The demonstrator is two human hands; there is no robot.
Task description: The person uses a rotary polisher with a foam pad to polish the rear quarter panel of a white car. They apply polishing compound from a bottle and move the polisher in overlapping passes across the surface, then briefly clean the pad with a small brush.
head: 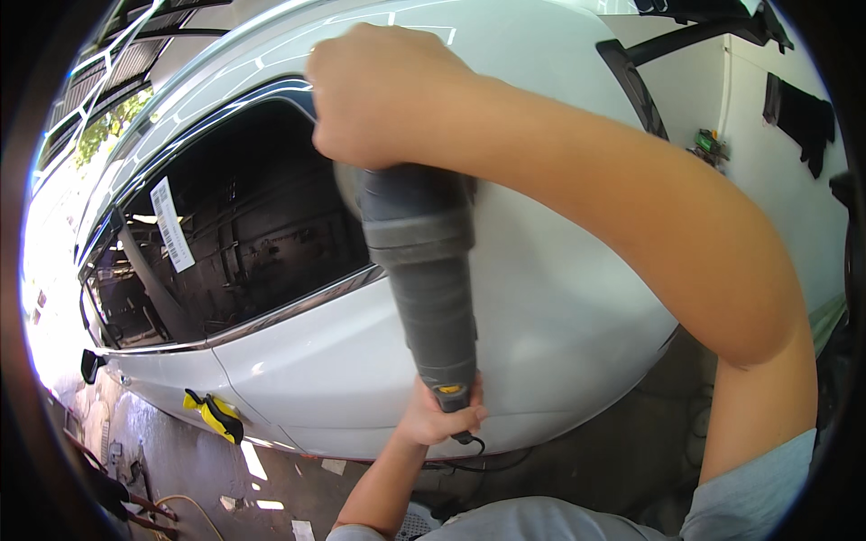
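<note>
A dark grey power polisher (436, 291) runs lengthwise in front of me, before the rear side of a white car (555, 297). My left hand (440, 416) is wrapped around its rear end, beside a yellow switch and the power cord. At the front, my right hand (385, 95) is closed in a fist over the tool's head, its fingertips hidden from me. The edge of a round pad (347, 189) peeks out below that fist; whether it touches the paint is hidden. To the left lies the dark side window (284, 196) with its chrome trim.
A barcoded paper label (172, 223) is on the glass. A yellow-and-black object (214, 416) sits against the car's lower side. A yellowish hose (193, 507) and paper scraps lie on the floor. A black cord (500, 466) trails below the car. A dark cloth (802, 118) hangs at right.
</note>
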